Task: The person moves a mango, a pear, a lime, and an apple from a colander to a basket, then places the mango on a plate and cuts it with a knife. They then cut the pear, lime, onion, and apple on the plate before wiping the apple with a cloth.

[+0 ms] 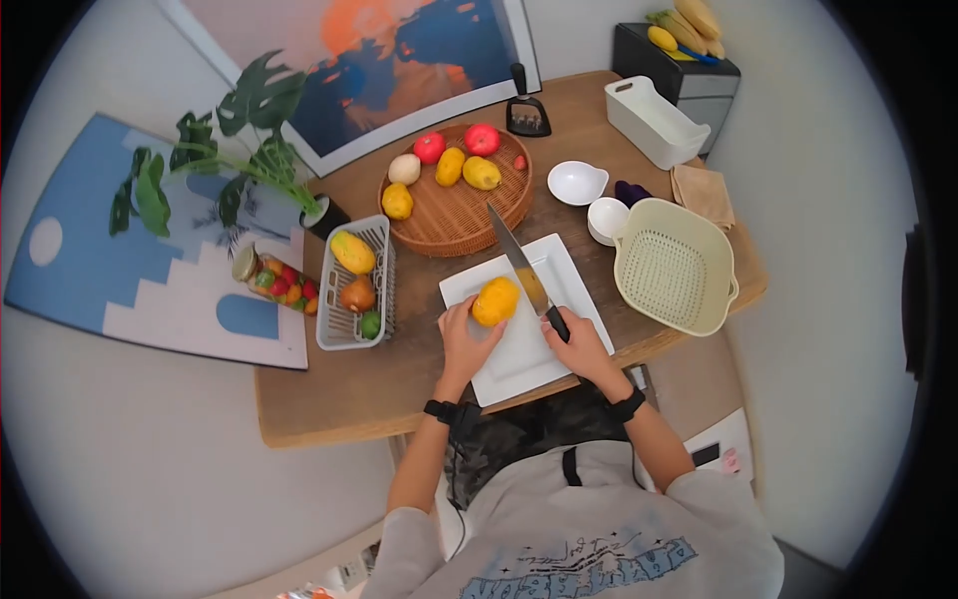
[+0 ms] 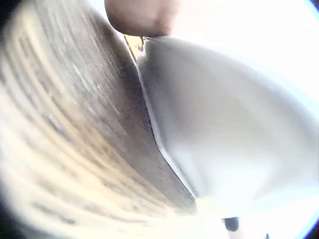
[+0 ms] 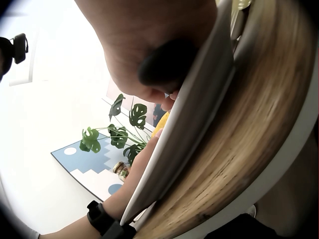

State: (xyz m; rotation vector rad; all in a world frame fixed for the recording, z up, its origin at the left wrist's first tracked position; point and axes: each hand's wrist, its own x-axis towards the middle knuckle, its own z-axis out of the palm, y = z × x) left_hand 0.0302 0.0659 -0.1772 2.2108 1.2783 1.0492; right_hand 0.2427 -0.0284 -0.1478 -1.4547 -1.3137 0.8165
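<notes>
Over the white rectangular plate (image 1: 524,364), my left hand (image 1: 467,344) holds a round yellow-orange fruit (image 1: 496,301), thumb on one side and fingers on the other. My right hand (image 1: 581,349) grips the black handle of a large kitchen knife (image 1: 521,265) at the plate's right side. The blade slants up and away past the fruit, apart from it. In the right wrist view the knife's handle (image 3: 167,64) pokes out of the curled hand, close over the plate's edge (image 3: 179,134). The left wrist view shows only part of a finger (image 2: 144,17) above the plate; the fruit is mostly hidden there.
Beyond the plate stands a round wicker tray (image 1: 439,215) with several fruits. On the left are a grey basket (image 1: 327,334) of produce and a jar (image 1: 284,280). To the right sit two white bowls (image 1: 579,183), a pale colander (image 1: 725,299), a cloth (image 1: 702,195) and a white bin (image 1: 644,120).
</notes>
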